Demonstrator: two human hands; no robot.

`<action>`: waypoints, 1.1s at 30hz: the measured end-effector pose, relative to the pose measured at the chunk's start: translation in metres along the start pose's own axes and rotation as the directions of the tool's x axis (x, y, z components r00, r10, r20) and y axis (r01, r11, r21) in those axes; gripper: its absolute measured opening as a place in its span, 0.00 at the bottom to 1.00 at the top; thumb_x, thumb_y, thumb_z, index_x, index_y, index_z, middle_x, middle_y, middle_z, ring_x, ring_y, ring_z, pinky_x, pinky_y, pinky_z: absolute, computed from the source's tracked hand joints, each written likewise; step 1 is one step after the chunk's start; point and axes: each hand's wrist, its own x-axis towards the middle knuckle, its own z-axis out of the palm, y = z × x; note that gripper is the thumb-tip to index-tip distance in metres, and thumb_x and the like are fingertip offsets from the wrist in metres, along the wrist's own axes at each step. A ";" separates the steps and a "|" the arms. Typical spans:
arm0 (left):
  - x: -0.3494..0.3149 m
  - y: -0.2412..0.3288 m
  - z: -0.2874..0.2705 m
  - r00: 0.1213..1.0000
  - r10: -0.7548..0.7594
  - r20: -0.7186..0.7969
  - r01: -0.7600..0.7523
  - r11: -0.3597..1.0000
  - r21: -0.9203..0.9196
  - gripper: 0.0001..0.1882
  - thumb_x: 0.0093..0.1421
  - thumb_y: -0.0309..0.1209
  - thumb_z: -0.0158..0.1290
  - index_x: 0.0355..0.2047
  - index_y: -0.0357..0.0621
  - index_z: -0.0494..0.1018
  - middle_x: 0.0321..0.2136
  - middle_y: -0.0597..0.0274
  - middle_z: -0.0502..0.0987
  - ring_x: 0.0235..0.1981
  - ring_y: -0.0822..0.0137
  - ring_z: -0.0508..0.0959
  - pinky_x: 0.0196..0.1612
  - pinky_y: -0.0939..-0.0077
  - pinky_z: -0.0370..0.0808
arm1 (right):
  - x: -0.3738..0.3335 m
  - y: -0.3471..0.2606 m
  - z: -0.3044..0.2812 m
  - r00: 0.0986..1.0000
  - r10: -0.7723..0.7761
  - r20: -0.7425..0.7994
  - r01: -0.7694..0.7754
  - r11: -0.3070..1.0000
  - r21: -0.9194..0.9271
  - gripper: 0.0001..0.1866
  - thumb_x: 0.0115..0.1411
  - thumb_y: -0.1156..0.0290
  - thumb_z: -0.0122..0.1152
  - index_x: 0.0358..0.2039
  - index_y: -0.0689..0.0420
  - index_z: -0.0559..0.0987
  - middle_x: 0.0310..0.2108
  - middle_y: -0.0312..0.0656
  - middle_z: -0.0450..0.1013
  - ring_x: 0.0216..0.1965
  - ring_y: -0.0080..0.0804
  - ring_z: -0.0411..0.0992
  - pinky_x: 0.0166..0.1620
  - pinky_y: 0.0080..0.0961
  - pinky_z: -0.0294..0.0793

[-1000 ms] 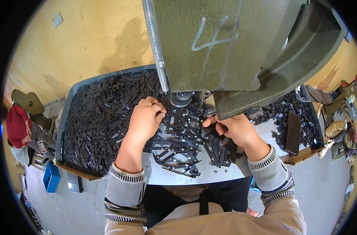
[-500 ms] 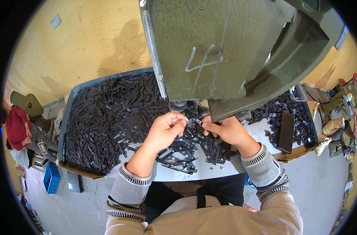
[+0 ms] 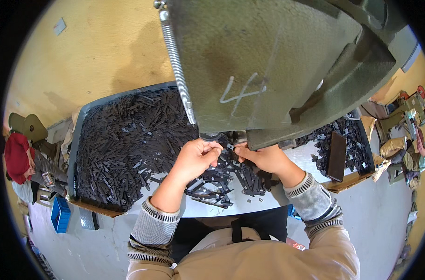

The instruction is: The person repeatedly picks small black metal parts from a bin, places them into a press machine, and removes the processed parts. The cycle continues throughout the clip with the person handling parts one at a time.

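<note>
Under the head of a green machine [image 3: 268,51], my two hands meet close together. My right hand [image 3: 268,158] pinches a small flat dark metal piece with a hole [image 3: 230,146] between thumb and fingers. Just left of that piece, my left hand [image 3: 196,156] is closed in a pinch; what its fingertips hold, if anything, cannot be made out. The machine's lower working parts are partly hidden by its housing and my fingers. Below my hands, flat dark metal strips [image 3: 207,189] lie loose on the pale worktable [image 3: 263,204].
A wide tray [image 3: 73,163] heaped with dark strips [image 3: 128,140] fills the left. Small dark parts [image 3: 319,154] and a dark brown rectangular case [image 3: 336,156] lie right. A coil spring [image 3: 177,65] hangs on the machine. A blue bin [image 3: 60,214] and a seated person [image 3: 20,158] are far left.
The metal piece spanned both hands' fingertips; now it shows at my right fingertips, with a gap to my left. The view has shifted slightly, so the machine sits lower in the picture.
</note>
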 end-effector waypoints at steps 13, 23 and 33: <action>-0.005 -0.007 -0.005 0.997 0.011 -0.074 -0.013 0.999 -0.039 0.03 0.62 0.23 0.52 0.33 0.35 0.73 0.21 0.65 0.75 0.21 0.79 0.72 0.22 0.86 0.65 | -0.016 -0.017 -0.017 0.989 -0.073 -0.130 0.009 0.899 -0.438 0.08 0.54 0.69 0.67 0.32 0.58 0.79 0.26 0.42 0.77 0.26 0.33 0.75 0.31 0.26 0.72; -0.008 -0.004 -0.006 0.998 -0.008 -0.066 0.000 0.992 -0.129 0.04 0.61 0.26 0.55 0.32 0.38 0.75 0.21 0.65 0.76 0.19 0.79 0.70 0.23 0.86 0.66 | -0.087 -0.009 -0.010 0.939 -0.100 -0.330 -0.156 0.731 -0.664 0.06 0.48 0.78 0.67 0.27 0.62 0.78 0.26 0.41 0.70 0.25 0.34 0.75 0.28 0.25 0.73; -0.009 -0.009 -0.016 0.984 0.016 -0.175 -0.079 0.930 -0.359 0.05 0.63 0.29 0.55 0.37 0.40 0.74 0.24 0.66 0.76 0.23 0.79 0.71 0.27 0.87 0.68 | -0.036 -0.012 0.013 0.884 -0.339 -0.322 0.054 0.758 -0.650 0.08 0.53 0.75 0.66 0.35 0.61 0.79 0.25 0.47 0.77 0.24 0.39 0.76 0.29 0.28 0.73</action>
